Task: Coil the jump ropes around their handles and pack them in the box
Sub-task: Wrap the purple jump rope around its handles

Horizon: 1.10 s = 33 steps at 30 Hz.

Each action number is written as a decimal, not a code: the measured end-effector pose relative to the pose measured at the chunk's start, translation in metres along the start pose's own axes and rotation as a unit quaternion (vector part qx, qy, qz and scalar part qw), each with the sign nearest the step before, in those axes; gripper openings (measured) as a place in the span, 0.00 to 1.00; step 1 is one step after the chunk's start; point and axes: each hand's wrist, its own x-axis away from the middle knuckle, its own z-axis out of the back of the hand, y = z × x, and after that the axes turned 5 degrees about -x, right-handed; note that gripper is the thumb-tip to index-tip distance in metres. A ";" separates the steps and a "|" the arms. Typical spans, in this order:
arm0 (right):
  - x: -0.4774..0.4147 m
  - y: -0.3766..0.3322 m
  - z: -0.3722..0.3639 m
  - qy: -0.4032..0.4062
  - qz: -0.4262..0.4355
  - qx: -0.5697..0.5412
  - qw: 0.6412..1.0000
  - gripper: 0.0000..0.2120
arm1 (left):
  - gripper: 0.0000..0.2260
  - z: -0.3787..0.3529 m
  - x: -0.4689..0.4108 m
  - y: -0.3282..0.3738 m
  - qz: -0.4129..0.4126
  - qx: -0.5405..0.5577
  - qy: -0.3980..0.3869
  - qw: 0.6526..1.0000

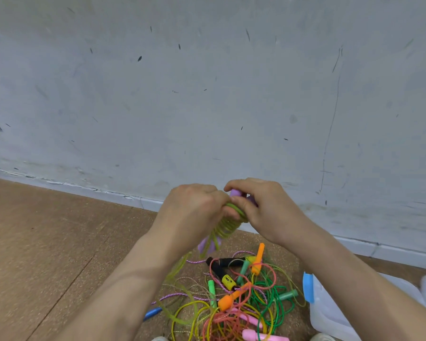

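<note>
The yellow-green rope (228, 225) is mostly wound round its purple handles (236, 193), held above the tangled pile (234, 299). The left hand (194, 205) grips the coil and the right hand (268, 207) pinches the handle tops. Everything in the pile is uncoiled. I cannot tell what the box (330, 313), right of the pile, contains.

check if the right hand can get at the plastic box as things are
Probably not yet: the right hand grips the purple handles of the green rope. The plastic box lies close below that forearm, nothing between.
</note>
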 end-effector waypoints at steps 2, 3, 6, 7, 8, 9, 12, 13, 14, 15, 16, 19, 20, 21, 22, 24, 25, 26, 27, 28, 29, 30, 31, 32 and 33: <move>-0.001 -0.002 0.000 -0.016 0.014 0.003 1.000 0.10 | 0.18 -0.001 0.001 0.000 -0.001 0.006 0.024 1.000; -0.001 -0.003 0.000 -0.021 0.017 0.000 1.000 0.11 | 0.19 -0.001 0.001 0.001 -0.002 0.007 0.028 1.000; 0.001 -0.003 0.002 -0.026 -0.039 -0.076 0.996 0.08 | 0.17 -0.002 0.000 0.002 0.017 0.033 0.027 0.999; 0.001 -0.001 0.003 -0.022 -0.080 -0.123 0.989 0.07 | 0.15 0.000 0.000 0.001 0.028 0.046 0.031 0.998; 0.001 0.002 0.004 -0.014 -0.122 -0.171 0.978 0.07 | 0.14 0.002 -0.001 0.000 0.034 0.055 0.037 0.997; 0.000 0.004 0.006 -0.001 -0.158 -0.207 0.966 0.06 | 0.13 0.005 -0.002 0.000 0.032 0.060 0.046 0.997; 0.001 0.006 0.006 0.026 -0.171 -0.178 0.969 0.06 | 0.11 0.015 0.000 0.009 -0.028 0.050 0.042 0.997; 0.002 0.004 0.004 0.027 -0.155 -0.139 0.978 0.06 | 0.11 0.018 0.001 0.014 -0.056 0.041 0.039 0.997; 0.003 0.003 0.002 0.029 -0.142 -0.098 0.985 0.05 | 0.11 0.019 0.002 0.018 -0.077 0.025 0.037 0.996; 0.004 0.001 0.001 0.035 -0.133 -0.063 0.988 0.05 | 0.11 0.018 0.002 0.019 -0.089 0.010 0.033 0.995; 0.006 0.001 0.001 0.039 -0.128 -0.040 0.990 0.04 | 0.12 0.017 0.003 0.017 -0.086 0.000 0.026 0.996; 0.007 -0.001 0.003 0.020 -0.099 -0.064 0.993 0.04 | 0.15 0.010 0.000 -0.001 0.016 0.057 -0.013 0.998; 0.007 -0.003 0.004 0.005 -0.083 -0.089 0.992 0.04 | 0.14 0.010 0.000 -0.006 0.071 0.115 -0.036 0.990; 0.008 -0.005 0.005 -0.009 -0.066 -0.108 0.992 0.05 | 0.12 0.010 0.000 -0.007 0.127 0.180 -0.057 0.974; 0.008 -0.007 0.007 -0.019 -0.051 -0.118 0.992 0.05 | 0.07 0.010 -0.001 -0.008 0.173 0.235 -0.067 0.954; 0.009 -0.011 0.013 -0.037 -0.035 -0.128 0.991 0.06 | 0.05 0.010 -0.004 -0.006 0.238 0.322 -0.068 0.914; 0.010 -0.013 0.016 -0.048 -0.032 -0.135 0.989 0.07 | 0.07 0.012 -0.004 -0.006 0.261 0.359 -0.077 0.893; 0.010 -0.014 0.019 -0.059 -0.032 -0.149 0.987 0.07 | 0.07 0.011 -0.005 -0.007 0.275 0.391 -0.089 0.874; 0.010 -0.015 0.022 -0.066 -0.037 -0.174 0.982 0.07 | 0.07 0.013 -0.006 -0.008 0.286 0.425 -0.103 0.852; 0.011 -0.015 0.024 -0.068 -0.049 -0.203 0.976 0.07 | 0.06 0.011 -0.005 -0.010 0.289 0.455 -0.112 0.835; 0.011 -0.016 0.026 -0.067 -0.062 -0.234 0.968 0.07 | 0.05 0.009 -0.005 -0.011 0.293 0.483 -0.117 0.817; 0.011 -0.016 0.027 -0.064 -0.077 -0.265 0.959 0.07 | 0.04 0.005 -0.004 -0.012 0.297 0.507 -0.115 0.801; 0.011 -0.015 0.028 -0.060 -0.089 -0.297 0.949 0.07 | 0.04 0.001 -0.003 -0.011 0.304 0.535 -0.108 0.781; 0.011 -0.014 0.029 -0.055 -0.099 -0.329 0.937 0.06 | 0.06 -0.006 0.000 -0.010 0.306 0.562 -0.096 0.762; 0.011 -0.013 0.029 -0.051 -0.107 -0.362 0.925 0.06 | 0.11 -0.012 0.001 -0.009 0.316 0.594 -0.088 0.735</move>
